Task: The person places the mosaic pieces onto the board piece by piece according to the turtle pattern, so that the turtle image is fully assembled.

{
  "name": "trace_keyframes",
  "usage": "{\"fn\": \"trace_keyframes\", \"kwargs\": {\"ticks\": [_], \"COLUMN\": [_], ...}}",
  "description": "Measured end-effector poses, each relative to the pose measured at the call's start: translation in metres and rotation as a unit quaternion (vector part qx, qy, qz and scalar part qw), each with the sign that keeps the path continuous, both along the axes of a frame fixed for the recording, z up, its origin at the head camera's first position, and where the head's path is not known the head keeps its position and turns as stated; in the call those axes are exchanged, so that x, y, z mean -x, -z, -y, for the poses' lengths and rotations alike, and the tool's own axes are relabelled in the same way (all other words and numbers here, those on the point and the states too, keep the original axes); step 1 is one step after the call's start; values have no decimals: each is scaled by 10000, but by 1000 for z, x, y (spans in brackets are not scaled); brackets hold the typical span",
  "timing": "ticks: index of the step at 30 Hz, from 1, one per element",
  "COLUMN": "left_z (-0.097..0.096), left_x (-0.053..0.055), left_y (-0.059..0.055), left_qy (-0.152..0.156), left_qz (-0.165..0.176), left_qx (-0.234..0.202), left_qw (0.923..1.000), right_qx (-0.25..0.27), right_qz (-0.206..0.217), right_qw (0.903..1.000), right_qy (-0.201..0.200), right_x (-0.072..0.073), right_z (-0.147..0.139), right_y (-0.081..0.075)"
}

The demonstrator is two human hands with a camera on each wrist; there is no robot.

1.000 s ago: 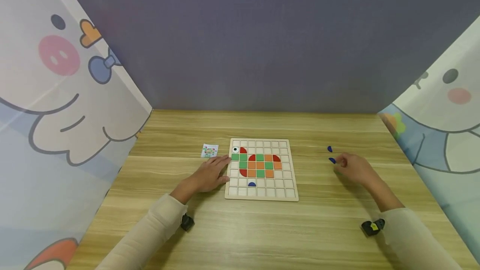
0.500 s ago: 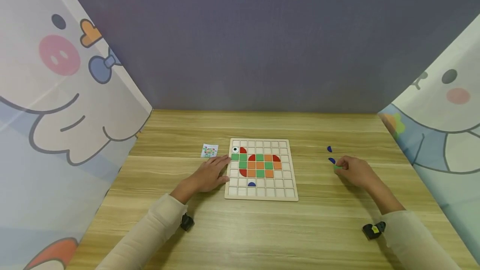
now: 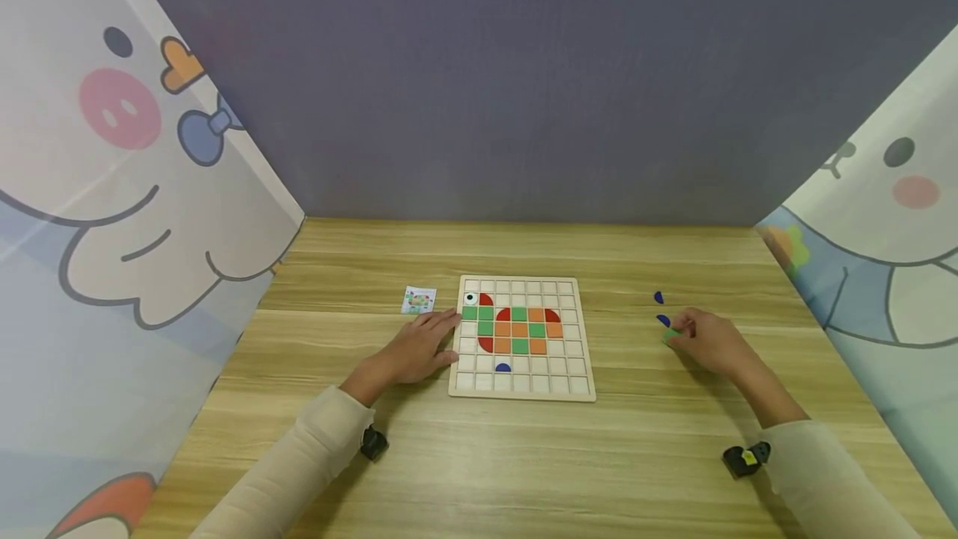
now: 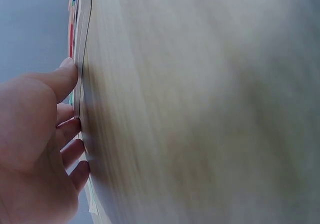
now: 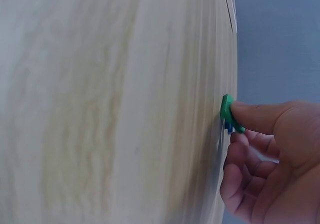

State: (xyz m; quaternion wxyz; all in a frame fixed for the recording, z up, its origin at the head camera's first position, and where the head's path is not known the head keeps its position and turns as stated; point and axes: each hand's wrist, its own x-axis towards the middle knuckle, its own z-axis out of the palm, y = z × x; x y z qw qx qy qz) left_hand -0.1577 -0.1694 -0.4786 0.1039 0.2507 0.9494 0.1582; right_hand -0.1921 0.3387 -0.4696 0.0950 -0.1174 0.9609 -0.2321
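Observation:
My right hand (image 3: 705, 341) pinches a small green tile (image 5: 229, 112) between thumb and fingers, at the right of the table; the tile's full outline is partly covered. Just beyond the fingertips lies a blue half-round tile (image 3: 663, 320), with another blue tile (image 3: 659, 298) farther back. My left hand (image 3: 421, 348) rests at the left edge of the wooden grid board (image 3: 557, 385), fingers extended and touching its rim. Green, orange and red tiles form a pattern on the board, with a white eye tile (image 3: 470, 299) at upper left and a blue half-round tile (image 3: 503, 368) lower down.
A small picture card (image 3: 418, 300) with a coloured pattern lies left of the board, beyond the left hand. The wooden table (image 3: 524, 464) meets a grey panel (image 3: 524, 106) at the back. Cartoon-printed panels stand on both sides.
The green tile, out of sight one second ago, now shows in my right fingers, which have drawn slightly back from the blue tiles. The left hand and board stay put.

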Motion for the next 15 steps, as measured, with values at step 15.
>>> {"fn": "trace_keyframes", "kwargs": {"ticks": [15], "left_z": [-1], "left_x": [0], "left_y": [-3], "left_qy": [7], "left_qz": [-10], "left_qx": [42], "left_qw": [10000], "right_qx": [667], "right_qz": [128], "right_qw": [9977], "right_qy": [-23], "right_x": [0], "right_z": [14], "right_y": [-12]}}
